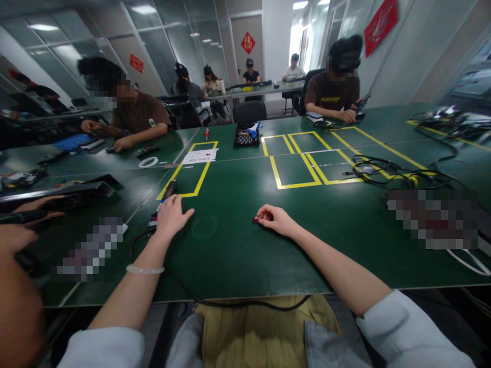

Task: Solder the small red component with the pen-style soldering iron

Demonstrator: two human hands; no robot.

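Note:
My right hand [276, 220] is above the green table [226, 271], with fingers and thumb pinched on a small red object [255, 219]. Its kind is too small to make out. To the left, my left hand [172, 217] lies low over the table, thumb apart and fingers extended. A dark, handle-like tool [170, 189] is just beyond its fingertips; whether they touch it I cannot tell. Beside that wrist a small red and dark item [152, 223] is partly covered.
Yellow tape rectangles [299, 185] mark the table. Beyond them stands a black tray [246, 140] of small parts. Black cables [378, 168] lie at right; a white tape ring [148, 162] and paper sheet [200, 156] lie at left. A co-worker's arm [17, 237] reaches in at far left.

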